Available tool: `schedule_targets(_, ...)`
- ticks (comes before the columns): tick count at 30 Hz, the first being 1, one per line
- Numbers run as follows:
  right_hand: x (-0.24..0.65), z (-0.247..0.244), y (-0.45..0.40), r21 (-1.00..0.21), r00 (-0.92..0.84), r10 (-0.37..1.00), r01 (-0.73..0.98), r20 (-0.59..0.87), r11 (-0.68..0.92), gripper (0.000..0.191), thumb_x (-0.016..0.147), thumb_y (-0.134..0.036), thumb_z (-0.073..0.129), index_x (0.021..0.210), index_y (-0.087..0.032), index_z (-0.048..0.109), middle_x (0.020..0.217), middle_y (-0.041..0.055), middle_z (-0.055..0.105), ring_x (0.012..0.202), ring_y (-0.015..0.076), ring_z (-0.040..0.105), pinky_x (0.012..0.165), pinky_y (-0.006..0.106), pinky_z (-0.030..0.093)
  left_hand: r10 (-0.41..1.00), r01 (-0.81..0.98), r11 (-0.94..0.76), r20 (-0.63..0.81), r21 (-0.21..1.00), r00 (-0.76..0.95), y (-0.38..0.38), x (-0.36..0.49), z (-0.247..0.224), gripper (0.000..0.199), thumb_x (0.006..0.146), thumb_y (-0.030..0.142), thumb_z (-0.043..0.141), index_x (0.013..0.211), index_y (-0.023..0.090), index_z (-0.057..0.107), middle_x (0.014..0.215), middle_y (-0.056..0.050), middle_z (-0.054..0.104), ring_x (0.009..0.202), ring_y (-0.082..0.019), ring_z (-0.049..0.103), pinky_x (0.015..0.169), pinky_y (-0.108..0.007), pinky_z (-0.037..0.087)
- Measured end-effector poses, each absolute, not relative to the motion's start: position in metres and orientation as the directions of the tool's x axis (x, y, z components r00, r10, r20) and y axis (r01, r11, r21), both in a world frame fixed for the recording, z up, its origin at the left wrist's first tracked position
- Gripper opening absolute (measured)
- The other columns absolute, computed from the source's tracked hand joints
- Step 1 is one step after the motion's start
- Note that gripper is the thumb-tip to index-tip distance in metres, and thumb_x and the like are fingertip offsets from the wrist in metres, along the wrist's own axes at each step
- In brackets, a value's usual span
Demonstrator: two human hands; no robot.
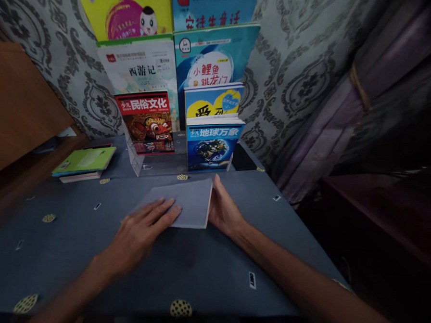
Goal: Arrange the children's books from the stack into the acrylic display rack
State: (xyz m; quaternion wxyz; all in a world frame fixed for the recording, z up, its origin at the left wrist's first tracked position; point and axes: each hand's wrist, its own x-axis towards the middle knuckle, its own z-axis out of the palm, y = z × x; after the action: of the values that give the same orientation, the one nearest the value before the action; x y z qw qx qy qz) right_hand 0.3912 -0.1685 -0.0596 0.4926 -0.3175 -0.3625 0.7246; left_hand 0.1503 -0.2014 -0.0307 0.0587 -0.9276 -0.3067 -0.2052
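Note:
A thin book (189, 206) with a plain grey-blue cover is in front of me, tilted slightly, just above or on the table. My left hand (145, 225) rests across its left part, fingers stretched over the cover, the thumb out of sight. At the right edge, my right hand (225, 210) holds the book, thumb pointing up along the side and the other fingers partly hidden behind it. Just beyond stands a clear display rack (135, 161) with a red-topped book (147, 124) on the left and a blue book with a globe (214, 147) on the right.
Higher rack tiers hold a white-green book (141, 61), a teal book (214, 55) and a yellow one (100, 11). A small book stack (85, 162) lies at the left on the blue patterned tablecloth (88, 241). A curtain (320, 99) hangs at the right.

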Motion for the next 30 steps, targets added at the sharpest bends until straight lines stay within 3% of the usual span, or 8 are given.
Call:
schedule_targets(5,0.397,-0.065,-0.163,-0.891,-0.259,0.947,-0.360,-0.189,-0.276,0.042,0.085,-0.060,0.062,0.093,-0.019,0.068,0.081,0.0061,0.074,0.078,0.0214,0.070,0.068,0.031,0.055,0.587,0.633,-0.771,0.303,-0.075,0.751,-0.205,0.153,-0.064,0.069,0.092,0.000,0.035,0.154,0.031,0.034,0.149,-0.007,0.054,0.136,-0.028,0.053,0.102,-0.043,0.054)
schedule_targets(9,0.400,-0.074,-0.158,-0.941,-0.168,0.974,-0.277,-0.151,-0.194,0.037,0.071,-0.046,0.078,0.091,-0.017,0.069,0.077,0.0044,0.073,0.068,0.0185,0.066,0.061,0.027,0.051,0.602,0.632,-0.768,0.224,-0.103,0.767,-0.208,0.159,-0.079,0.067,0.092,0.001,0.038,0.154,0.029,0.036,0.152,-0.009,0.050,0.140,-0.032,0.047,0.107,-0.047,0.049)
schedule_targets(15,0.406,-0.085,-0.149,-0.978,-0.034,0.994,-0.176,-0.106,-0.110,0.040,0.065,-0.028,0.074,0.102,-0.021,0.062,0.071,-0.0030,0.070,0.061,0.0140,0.062,0.058,0.025,0.048,0.587,0.607,-0.791,0.186,-0.079,0.788,-0.208,0.157,-0.085,0.065,0.093,0.002,0.041,0.152,0.030,0.037,0.154,-0.008,0.049,0.144,-0.031,0.042,0.110,-0.048,0.045)
schedule_targets(21,0.420,-0.080,-0.146,-0.988,-0.110,0.989,0.135,-0.094,-0.079,0.007,0.069,-0.025,0.064,0.072,-0.020,0.059,0.051,-0.0065,0.057,0.044,0.0108,0.052,0.045,0.022,0.041,0.604,0.618,-0.783,0.148,-0.070,0.783,-0.197,0.143,-0.077,0.067,0.087,-0.003,0.040,0.144,0.031,0.048,0.151,-0.006,0.052,0.142,-0.025,0.045,0.116,-0.048,0.039)
schedule_targets(26,0.423,-0.068,-0.169,-0.868,-0.303,0.946,0.494,-0.114,0.053,0.009,0.076,-0.019,0.058,0.067,-0.020,0.056,0.052,-0.0063,0.053,0.046,0.0097,0.050,0.047,0.021,0.035,0.700,0.709,-0.704,0.130,-0.037,0.702,-0.187,0.128,-0.076,0.068,0.084,-0.004,0.040,0.141,0.029,0.053,0.150,-0.008,0.053,0.143,-0.029,0.044,0.116,-0.059,0.034)
schedule_targets(30,0.407,-0.054,-0.195,-0.725,-0.404,0.904,0.664,-0.142,0.183,0.012,0.080,-0.013,0.057,0.070,-0.019,0.058,0.059,-0.0047,0.057,0.056,0.0108,0.051,0.054,0.022,0.033,0.707,0.698,-0.707,0.093,0.111,0.701,-0.177,0.111,-0.075,0.078,0.078,-0.007,0.039,0.146,0.031,0.049,0.156,-0.004,0.045,0.149,-0.025,0.034,0.117,-0.053,0.036)
